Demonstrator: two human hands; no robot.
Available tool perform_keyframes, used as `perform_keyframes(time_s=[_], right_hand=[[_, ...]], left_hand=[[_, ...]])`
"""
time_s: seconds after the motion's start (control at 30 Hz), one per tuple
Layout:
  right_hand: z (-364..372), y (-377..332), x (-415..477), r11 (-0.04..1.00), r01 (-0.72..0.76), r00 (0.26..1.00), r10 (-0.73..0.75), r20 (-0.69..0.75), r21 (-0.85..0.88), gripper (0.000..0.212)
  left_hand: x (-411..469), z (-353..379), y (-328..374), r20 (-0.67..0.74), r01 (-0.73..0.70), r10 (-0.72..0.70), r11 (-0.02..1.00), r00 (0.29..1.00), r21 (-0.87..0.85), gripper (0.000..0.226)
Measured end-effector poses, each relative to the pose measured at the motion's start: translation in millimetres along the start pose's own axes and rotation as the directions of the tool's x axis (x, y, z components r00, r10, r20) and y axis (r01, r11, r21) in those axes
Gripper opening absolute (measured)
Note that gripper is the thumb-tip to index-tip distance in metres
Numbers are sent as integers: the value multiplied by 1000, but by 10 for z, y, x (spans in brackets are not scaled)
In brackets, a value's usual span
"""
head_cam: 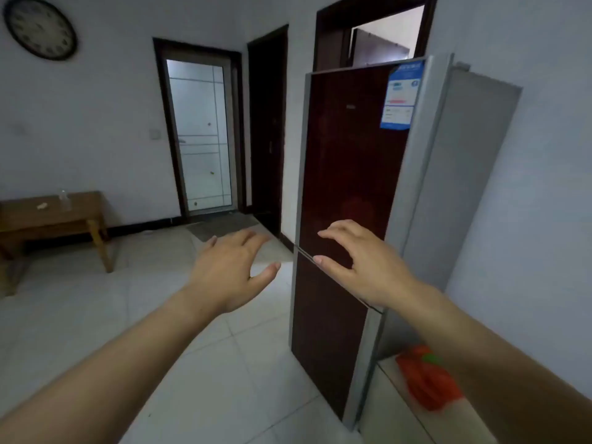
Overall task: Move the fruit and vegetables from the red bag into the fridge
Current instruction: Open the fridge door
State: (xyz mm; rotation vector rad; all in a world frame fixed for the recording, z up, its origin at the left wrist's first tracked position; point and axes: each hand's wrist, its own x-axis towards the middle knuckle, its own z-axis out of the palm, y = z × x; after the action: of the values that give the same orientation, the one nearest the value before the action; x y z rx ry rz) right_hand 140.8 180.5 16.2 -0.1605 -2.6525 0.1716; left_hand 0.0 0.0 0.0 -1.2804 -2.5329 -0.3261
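Left hand (230, 270) and right hand (362, 264) are released, empty. The fridge (346, 174) ahead is closed, and the bag (426, 382) below risks a knock.

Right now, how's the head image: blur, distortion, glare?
Head view: wide-angle bends the fridge and doorways; red bag at lower right is badly blurred; left hand fingertips smear slightly, right hand sharper; light dim and flat, faint reflection on the fridge door.

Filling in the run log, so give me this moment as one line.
stage: both hands out toward fridge | left hand: open, empty | right hand: open, by door seam | red bag: beside fridge, untouched
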Motion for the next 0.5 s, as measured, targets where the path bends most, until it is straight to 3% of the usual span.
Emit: perform_keyframes(time_s=[0.2,0.37,0.5], right_hand=[[740,110,499,996,-56,998,53,40,67,52],[1295,260,955,983,-162,981,152,121,81,49],[1679,399,1338,975,-211,964,196,180,64,69]], left_hand=[[358,533,-534,15,13,-13,999,1000,-35,78],[882,810,-1040,74,32,-26,997,997,-74,68],[1357,1040,-1374,145,-6,17,997,989,-70,66]])
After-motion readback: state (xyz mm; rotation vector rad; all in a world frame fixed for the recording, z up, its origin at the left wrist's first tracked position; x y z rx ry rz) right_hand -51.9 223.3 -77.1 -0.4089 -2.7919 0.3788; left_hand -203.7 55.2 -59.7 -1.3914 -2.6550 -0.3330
